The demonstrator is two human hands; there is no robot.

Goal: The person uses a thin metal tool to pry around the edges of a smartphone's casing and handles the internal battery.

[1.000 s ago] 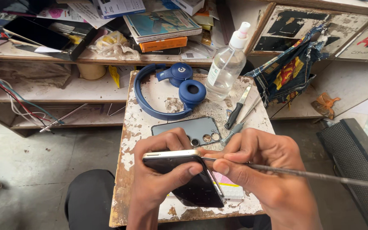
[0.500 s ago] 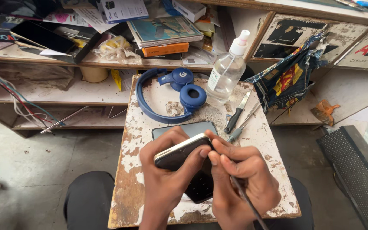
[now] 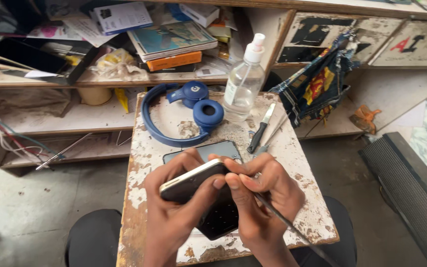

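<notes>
The left hand (image 3: 174,212) is curling up from below, gripping a dark phone (image 3: 193,182) by its pale edge above the small chipped table (image 3: 147,148). Just beside it, the right hand (image 3: 265,198) is pinching a thin metal tool (image 3: 292,228), fingertips pressing against the phone's end. Behind them, a second phone (image 3: 213,149) is lying flat near blue headphones (image 3: 184,116). A clear spray bottle (image 3: 243,84) with a white label is standing farther right, beside a black-handled screwdriver (image 3: 260,131).

Glossy phone (image 3: 193,180); chipped painted wood table (image 3: 302,163); tool (image 3: 285,222) probably metal.
</notes>
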